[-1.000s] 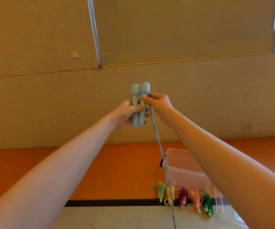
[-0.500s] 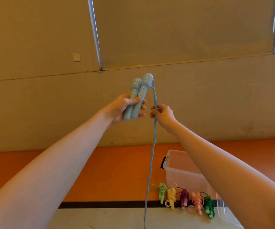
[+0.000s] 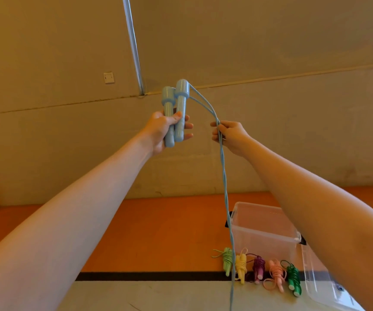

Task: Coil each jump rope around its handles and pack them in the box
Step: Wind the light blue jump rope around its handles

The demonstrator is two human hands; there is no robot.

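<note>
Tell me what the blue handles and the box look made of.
Blue handles: likely hard plastic, smooth with a slight sheen, shown by light streaks along them. Box: clear, glossy plastic; the orange floor shows through its walls.

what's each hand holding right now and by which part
Left hand grips the two blue handles by their lower ends; right hand pinches the blue rope just below the handles.

Bare forearms (image 3: 104,198), no sleeves
</note>
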